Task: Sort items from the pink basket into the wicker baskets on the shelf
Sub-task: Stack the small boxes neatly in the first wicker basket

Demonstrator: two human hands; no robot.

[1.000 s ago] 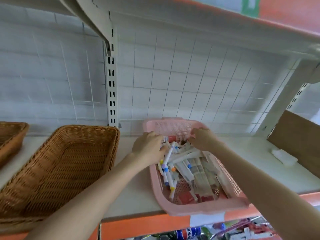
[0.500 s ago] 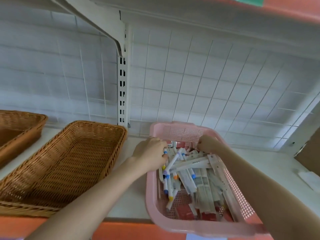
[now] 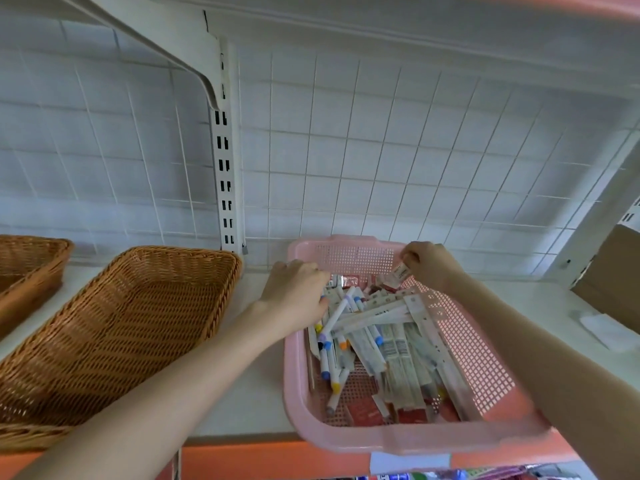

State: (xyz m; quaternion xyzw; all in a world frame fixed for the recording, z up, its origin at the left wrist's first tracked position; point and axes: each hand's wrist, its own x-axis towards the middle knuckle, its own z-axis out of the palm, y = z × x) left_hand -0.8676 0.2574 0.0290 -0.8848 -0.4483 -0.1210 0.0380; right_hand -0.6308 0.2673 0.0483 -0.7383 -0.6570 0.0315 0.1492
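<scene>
I am reaching both arms into the pink basket (image 3: pixel 346 436), which is sitting on the right part of the shelf (image 3: pixel 242 393) with its near rim hanging over the orange front edge. My left hand (image 3: pixel 294 289) is dipping into the far left corner of it, knuckles up. Its fingers (image 3: pixel 311 271) are curling down among the markers (image 3: pixel 332 320), but the back of the hand is hiding them, so I cannot tell whether they are grasping anything. My right hand (image 3: pixel 429 265) is hovering over the far right corner, thumb and forefinger pinching one end of a small white packet (image 3: pixel 400 271), which is tilting down toward the pile.

Inside the basket, white markers with coloured caps are lying crossed along the left side, long flat wrapped packs (image 3: pixel 398 348) are filling the middle and right, and red packs (image 3: pixel 363 408) are showing at the bottom.

The nearer wicker basket (image 3: pixel 104 341) is standing on the same shelf just left of my left forearm, and a second wicker basket (image 3: pixel 31 265) is poking in at the left edge. A cardboard box (image 3: pixel 616 278) is sitting at the far right.
</scene>
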